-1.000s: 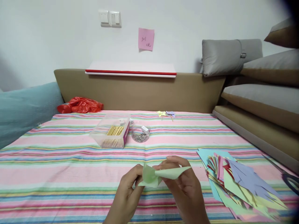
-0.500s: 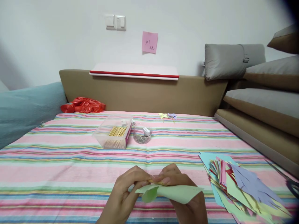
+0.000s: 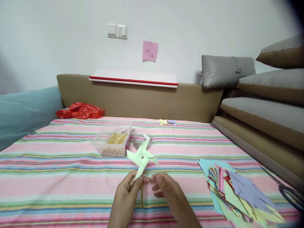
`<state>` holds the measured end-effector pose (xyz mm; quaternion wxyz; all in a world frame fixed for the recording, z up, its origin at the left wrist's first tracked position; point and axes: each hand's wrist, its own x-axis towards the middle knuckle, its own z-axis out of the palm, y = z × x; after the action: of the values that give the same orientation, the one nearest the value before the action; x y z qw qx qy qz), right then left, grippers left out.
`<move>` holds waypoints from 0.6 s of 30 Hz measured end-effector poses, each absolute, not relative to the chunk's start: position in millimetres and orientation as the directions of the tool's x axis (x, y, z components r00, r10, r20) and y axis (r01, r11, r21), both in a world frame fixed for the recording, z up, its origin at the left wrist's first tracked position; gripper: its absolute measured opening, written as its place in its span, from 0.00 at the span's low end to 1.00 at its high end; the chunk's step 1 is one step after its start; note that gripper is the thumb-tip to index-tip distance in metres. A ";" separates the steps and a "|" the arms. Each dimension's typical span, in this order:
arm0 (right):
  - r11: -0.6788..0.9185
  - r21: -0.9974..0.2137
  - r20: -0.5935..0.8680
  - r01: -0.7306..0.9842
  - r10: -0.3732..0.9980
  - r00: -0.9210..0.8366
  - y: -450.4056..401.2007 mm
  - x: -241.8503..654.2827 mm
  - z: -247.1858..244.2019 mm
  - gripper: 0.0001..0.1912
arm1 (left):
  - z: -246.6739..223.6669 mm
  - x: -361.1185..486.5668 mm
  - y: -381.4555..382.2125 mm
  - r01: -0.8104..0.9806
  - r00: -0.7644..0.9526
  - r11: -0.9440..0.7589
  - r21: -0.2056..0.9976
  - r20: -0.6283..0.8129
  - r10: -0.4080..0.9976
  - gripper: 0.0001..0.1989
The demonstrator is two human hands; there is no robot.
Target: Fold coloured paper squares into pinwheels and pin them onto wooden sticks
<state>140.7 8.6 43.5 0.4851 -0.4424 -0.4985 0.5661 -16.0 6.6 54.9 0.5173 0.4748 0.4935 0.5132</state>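
A pale green paper pinwheel stands upright in front of me, with a small round pin head at its centre. Below its blades runs a thin wooden stick. My left hand is closed around that stick just under the blades. Close by on the right, my right hand is apart from the pinwheel, its fingers loosely curled and blurred by motion. Behind the pinwheel is a round clear container with small metal pins and a white eraser-like block, partly hidden.
A clear plastic box holds many wooden sticks. Two finished pinwheels, yellow and purple, lie at the back. Cut coloured paper is piled on the right beside scissors. Cushions line the right; a red plastic bag sits far left.
The pinwheel has turned from edge-on and low to upright, facing me. My right hand has let go and moved off it, while my left hand keeps the stick. The view has tilted slightly up.
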 end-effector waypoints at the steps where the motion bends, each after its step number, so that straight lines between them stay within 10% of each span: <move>1: -0.023 -1.000 -0.022 -0.003 0.978 -0.207 7.2 137.7 39.0 0.25 | 52.5 -15.7 8.0 -0.090 -0.055 0.041 0.995 -0.046 0.997 0.15; 14: -0.021 -0.990 -0.045 0.140 0.984 -0.171 22.2 135.0 17.7 0.26 | 38.0 1.5 23.3 -0.183 -0.076 0.047 0.982 -0.062 0.995 0.28; 18: -0.026 -0.949 0.003 0.315 0.996 0.091 97.7 216.1 52.6 0.24 | 23.1 3.3 24.3 -0.107 -0.083 0.027 0.994 -0.036 0.996 0.26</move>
<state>216.1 97.7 52.6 0.4327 -0.5987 -0.5474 0.3933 3.3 24.3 23.1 0.5119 0.4432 0.5013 0.5387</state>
